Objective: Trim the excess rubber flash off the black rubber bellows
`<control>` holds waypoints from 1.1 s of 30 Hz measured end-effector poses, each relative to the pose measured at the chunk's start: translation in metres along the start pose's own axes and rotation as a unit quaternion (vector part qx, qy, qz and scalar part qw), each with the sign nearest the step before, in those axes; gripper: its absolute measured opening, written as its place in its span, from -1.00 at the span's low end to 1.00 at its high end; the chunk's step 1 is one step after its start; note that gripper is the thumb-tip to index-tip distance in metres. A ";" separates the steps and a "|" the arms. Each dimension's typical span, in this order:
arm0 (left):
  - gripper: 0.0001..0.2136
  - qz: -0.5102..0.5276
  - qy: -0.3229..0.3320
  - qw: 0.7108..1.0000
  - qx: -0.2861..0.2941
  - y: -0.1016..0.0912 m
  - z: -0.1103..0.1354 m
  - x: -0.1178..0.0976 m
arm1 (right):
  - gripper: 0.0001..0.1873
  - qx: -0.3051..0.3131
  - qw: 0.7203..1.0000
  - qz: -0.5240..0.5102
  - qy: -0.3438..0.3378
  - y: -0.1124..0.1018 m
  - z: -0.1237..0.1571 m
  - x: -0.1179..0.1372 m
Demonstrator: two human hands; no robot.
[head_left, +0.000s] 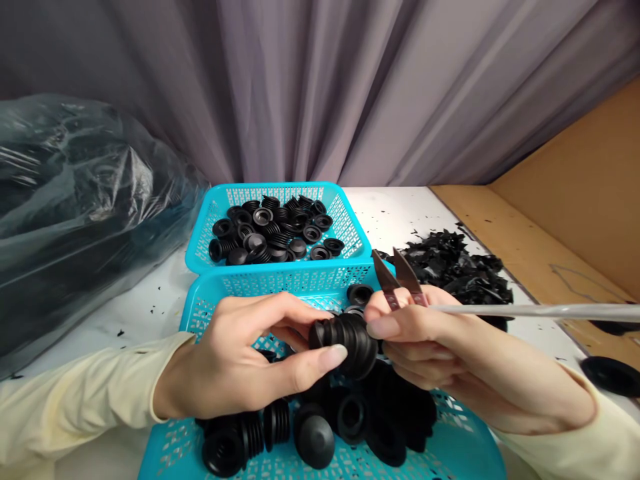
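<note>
L hand (245, 360) pinches blk ribbed rubber-like part (353, 347), ctr of frame, over turquoise perf. plastic basket (470, 443); R hand (430, 333) grips dk pointed-blade snips (385, 279), thumb against part.

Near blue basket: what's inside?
Near blue basket: loose black ribbed parts, some showing ring openings, one a domed end. Left hand, right hand and held black part cover its middle; what's under the pile can't be seen.
</note>
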State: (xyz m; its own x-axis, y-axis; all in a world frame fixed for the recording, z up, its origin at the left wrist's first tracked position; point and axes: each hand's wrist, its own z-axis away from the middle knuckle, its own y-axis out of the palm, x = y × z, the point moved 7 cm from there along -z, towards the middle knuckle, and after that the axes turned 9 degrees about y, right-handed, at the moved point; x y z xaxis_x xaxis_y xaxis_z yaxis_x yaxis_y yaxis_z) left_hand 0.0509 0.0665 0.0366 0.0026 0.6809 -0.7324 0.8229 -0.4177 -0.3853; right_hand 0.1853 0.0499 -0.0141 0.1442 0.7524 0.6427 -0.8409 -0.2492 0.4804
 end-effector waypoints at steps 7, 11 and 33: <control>-0.86 -0.029 0.021 0.999 0.000 0.000 -0.001 -0.002 | -0.65 0.003 1.000 -0.012 0.004 0.002 0.000 0.001; -0.86 -0.052 0.033 0.998 0.002 -0.002 0.000 -0.004 | -0.62 0.003 1.000 -0.007 0.001 0.001 0.000 0.002; -0.93 -0.012 0.037 0.999 0.006 -0.004 -0.002 -0.003 | -0.46 -0.024 0.998 0.060 -0.023 0.006 -0.002 0.002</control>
State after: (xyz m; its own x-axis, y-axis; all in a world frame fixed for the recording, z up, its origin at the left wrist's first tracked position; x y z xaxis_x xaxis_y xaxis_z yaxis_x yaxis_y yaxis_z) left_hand 0.0485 0.0675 0.0415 0.0255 0.7334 -0.6793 0.8168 -0.4071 -0.4089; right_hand 0.1795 0.0512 -0.0113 0.0633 0.6902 0.7209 -0.8770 -0.3063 0.3703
